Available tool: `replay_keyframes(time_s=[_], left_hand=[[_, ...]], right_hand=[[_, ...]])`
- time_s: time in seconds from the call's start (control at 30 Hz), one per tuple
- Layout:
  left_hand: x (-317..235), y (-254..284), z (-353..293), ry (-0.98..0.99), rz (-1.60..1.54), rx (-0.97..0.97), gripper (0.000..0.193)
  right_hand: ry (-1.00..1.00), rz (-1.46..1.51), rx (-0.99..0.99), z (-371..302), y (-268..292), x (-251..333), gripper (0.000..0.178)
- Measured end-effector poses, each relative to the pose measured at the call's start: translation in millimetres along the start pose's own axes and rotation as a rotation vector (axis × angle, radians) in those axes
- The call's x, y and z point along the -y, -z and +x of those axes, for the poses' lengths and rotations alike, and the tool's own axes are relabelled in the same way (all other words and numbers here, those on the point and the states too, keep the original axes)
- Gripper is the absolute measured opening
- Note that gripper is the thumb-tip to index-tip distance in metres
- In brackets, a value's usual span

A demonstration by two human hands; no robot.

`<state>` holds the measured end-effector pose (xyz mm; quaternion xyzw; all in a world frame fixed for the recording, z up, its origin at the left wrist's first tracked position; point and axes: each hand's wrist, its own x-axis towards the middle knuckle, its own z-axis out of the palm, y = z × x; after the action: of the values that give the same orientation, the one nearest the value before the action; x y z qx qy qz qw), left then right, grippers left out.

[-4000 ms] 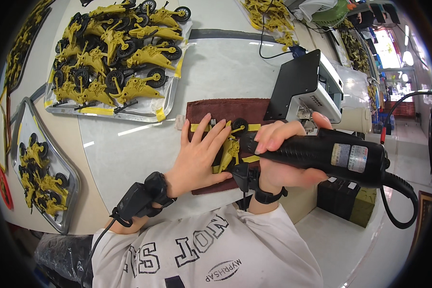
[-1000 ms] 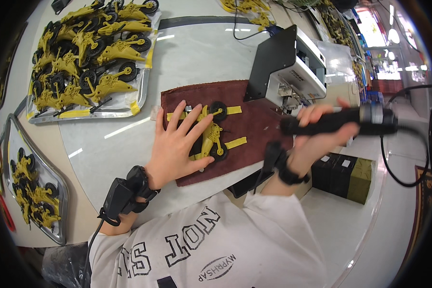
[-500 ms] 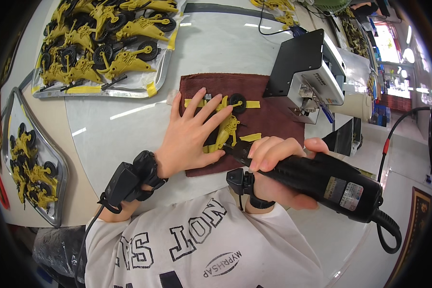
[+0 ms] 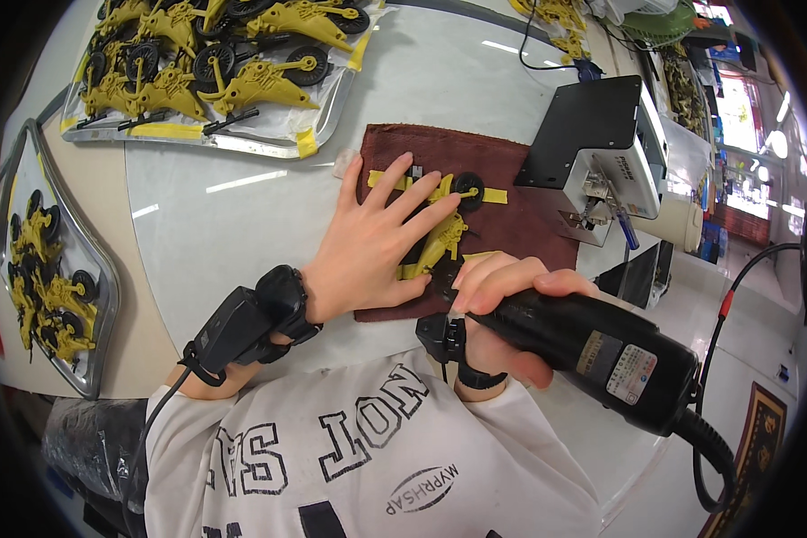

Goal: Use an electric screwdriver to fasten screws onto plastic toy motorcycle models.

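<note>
My left hand point(image 4: 368, 240) lies with fingers spread over a yellow toy motorcycle body point(image 4: 443, 237), pressing it against a dark red cloth point(image 4: 516, 238). Part of the body is hidden beneath the fingers. A black wheel point(image 4: 467, 189) shows just past the fingertips, beside a strip of yellow tape point(image 4: 493, 196). My right hand point(image 4: 504, 280) is wrapped around a black electric screwdriver point(image 4: 556, 336), which slants with its corded end toward the lower right. Its front end meets the near part of the body, close to my left thumb; the tip itself is hard to make out.
A metal tray point(image 4: 336, 121) full of yellow motorcycle bodies stands at the far left; a smaller tray point(image 4: 108, 278) with several more is nearer. At right sits a black-and-white bench machine point(image 4: 592, 134). The screwdriver's cord point(image 4: 722, 471) hangs at the lower right.
The whole view has shifted, so the cloth and trays sit somewhat higher. My left hand keeps its place on the body; the screwdriver's rear end has swung slightly toward me.
</note>
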<state>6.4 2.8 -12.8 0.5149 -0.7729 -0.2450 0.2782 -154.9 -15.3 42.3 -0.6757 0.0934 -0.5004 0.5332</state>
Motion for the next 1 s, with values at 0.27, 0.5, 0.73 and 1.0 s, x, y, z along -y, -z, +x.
replay_keyframes(time_s=[0.27,0.5,0.73,1.0], left_hand=[[3.8,1.7,-1.2,0.033,0.009,0.031,0.079],[-8.9,1.8,6.9,-0.004,0.029,0.045,0.08],[-3.1,1.7,5.2,-0.008,0.042,0.029,0.078],[-5.1,1.6,6.7,-0.031,0.057,0.016,0.078]], right_hand=[[-0.021,-0.109,0.142,24.0,5.6,17.5,0.074],[0.252,-0.607,-0.869,46.3,104.3,72.1,0.076],[0.029,-0.643,-0.928,46.3,99.8,51.2,0.077],[0.072,-0.221,-0.574,22.2,26.5,20.4,0.084]])
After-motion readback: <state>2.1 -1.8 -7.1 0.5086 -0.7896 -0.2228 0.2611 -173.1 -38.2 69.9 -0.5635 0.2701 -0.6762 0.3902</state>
